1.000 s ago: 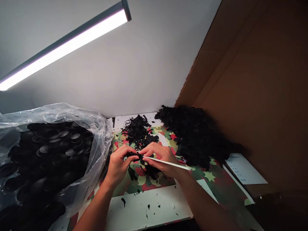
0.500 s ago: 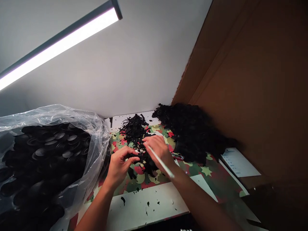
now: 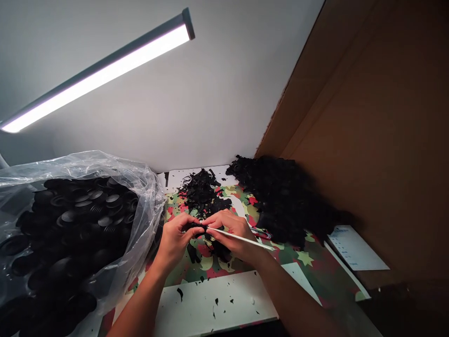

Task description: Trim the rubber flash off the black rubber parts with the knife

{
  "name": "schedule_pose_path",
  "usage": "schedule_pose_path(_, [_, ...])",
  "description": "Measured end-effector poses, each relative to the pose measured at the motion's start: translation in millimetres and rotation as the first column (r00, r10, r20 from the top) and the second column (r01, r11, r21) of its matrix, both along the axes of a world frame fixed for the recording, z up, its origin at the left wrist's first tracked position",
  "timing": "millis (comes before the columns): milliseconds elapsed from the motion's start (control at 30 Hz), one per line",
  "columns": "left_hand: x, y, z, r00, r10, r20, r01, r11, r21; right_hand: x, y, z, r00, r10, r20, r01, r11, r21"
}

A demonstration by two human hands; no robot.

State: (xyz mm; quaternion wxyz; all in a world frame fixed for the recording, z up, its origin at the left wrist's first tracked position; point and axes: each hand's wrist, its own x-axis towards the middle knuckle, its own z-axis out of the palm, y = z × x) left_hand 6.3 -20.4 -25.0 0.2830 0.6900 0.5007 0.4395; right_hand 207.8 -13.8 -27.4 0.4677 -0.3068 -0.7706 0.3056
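Black rubber piece point(image 3: 197, 228), small and dark, pinched between left hand point(image 3: 175, 238) and right hand point(image 3: 231, 234) at frame centre. Right hand also grips a thin white stick point(image 3: 242, 238) pointing toward 4 o'clock. Piece's shape hard to make out; fingers cover most of it.

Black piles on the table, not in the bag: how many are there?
2. A small scrap pile lies behind the hands, near the wall. A bigger pile sits to its right against the cardboard. Loose bits lie around them.
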Motion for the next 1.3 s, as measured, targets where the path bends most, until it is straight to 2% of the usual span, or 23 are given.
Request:
schedule_pose_path(233, [-0.2, 0.1, -0.1, 0.997, 0.009, -0.073, -0.006, 0.999, 0.044, -0.5, 1.5, -3.1, 0.999, 0.019, 0.039, -0.021, 0.998, 0.067])
schedule_pose_path(433, [-1.1, 0.5, 0.6, 0.996, 0.014, -0.087, -0.009, 0.998, 0.066, -1.5, 1.3, -3.0, 1.000, -0.011, 0.025, 0.010, 0.998, 0.065])
schedule_pose_path(567, [-0.1, 0.7, 0.3, 0.995, 0.020, -0.100, -0.013, 0.997, 0.074, -5.2, -0.8, -2.6, 0.998, -0.021, 0.060, 0.014, 0.993, 0.117])
schedule_pose_path(700, [1.8, 0.2, -1.2, 0.996, 0.041, -0.074, -0.035, 0.997, 0.075, -11.0, -0.4, -5.7, 0.980, -0.154, 0.127, 0.134, 0.979, 0.155])
schedule_pose_path(833, [2.2, -1.4, 0.0, 0.995, 0.039, 0.089, -0.041, 0.999, 0.021, -7.6, 9.0, -11.1, 0.948, -0.310, 0.067, 0.306, 0.950, 0.065])
schedule_pose_path(933, [2.4, -2.3, 3.1, 0.977, 0.023, 0.211, -0.025, 1.000, 0.008, -2.8, 14.8, -12.6, 0.940, -0.339, -0.025, 0.336, 0.938, -0.081])
schedule_pose_path(1000, [2.7, -2.3, 4.9, 0.973, 0.024, 0.232, -0.029, 0.999, 0.018, -2.0, 14.5, -11.3, 0.939, -0.333, -0.081, 0.318, 0.935, -0.157])
schedule_pose_path(1067, [2.7, -2.1, 5.3, 0.977, 0.036, 0.210, -0.043, 0.999, 0.027, -2.8, 10.7, -8.1, 0.947, -0.295, -0.127, 0.272, 0.947, -0.169])
schedule_pose_path(1200, [1.8, -1.5, 2.6, 0.991, 0.040, 0.126, -0.044, 0.999, 0.030, -4.6, 0.7, -1.1, 0.984, -0.115, -0.135, 0.109, 0.993, -0.048])
schedule_pose_path(1300, [1.2, -1.4, 0.5, 0.997, 0.035, 0.062, -0.039, 0.998, 0.049, -4.6, -1.9, -0.5, 0.995, -0.042, -0.094, 0.048, 0.997, 0.068])
